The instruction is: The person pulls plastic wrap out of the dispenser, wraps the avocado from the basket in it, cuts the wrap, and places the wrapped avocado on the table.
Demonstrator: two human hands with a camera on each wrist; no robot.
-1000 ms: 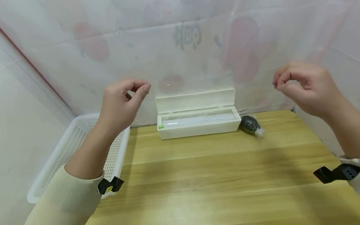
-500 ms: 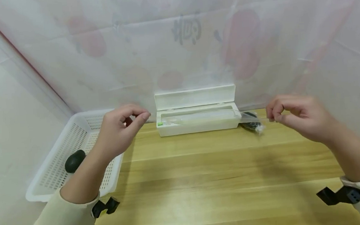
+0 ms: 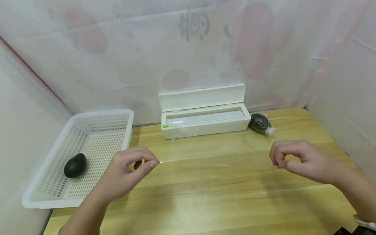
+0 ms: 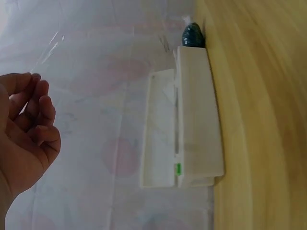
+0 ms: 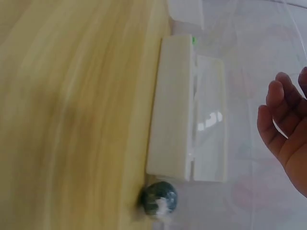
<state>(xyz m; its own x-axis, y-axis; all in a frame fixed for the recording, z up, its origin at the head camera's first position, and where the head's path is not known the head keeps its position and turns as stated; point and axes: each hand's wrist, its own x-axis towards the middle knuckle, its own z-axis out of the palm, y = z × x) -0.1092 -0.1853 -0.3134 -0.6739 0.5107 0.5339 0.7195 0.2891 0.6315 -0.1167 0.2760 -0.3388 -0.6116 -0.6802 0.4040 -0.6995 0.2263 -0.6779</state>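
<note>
A thin, clear sheet of cling film (image 3: 222,165) stretches between my two hands above the table; only glints show it. My left hand (image 3: 130,172) pinches one end between thumb and index finger, and in the left wrist view shiny creases run up from its fingertips. The right hand (image 3: 304,162) pinches the other end, its fingers curled. Behind the film stands a white cling film dispenser box (image 3: 206,128), lid raised, with a roll (image 3: 204,118) inside and a green cutter (image 3: 165,126) at its left end. Next to it lies a dark avocado (image 3: 259,123) wrapped in film.
A white perforated basket (image 3: 128,134) stands at the left, holding one unwrapped dark avocado (image 3: 75,165). Pale printed curtains (image 3: 138,62) enclose the back and sides of the wooden table (image 3: 214,210).
Both hands have come down and towards me, carrying the film away from the dispenser box. The film's loose flap no longer lies across the box and wrapped avocado. The unwrapped avocado has come into sight.
</note>
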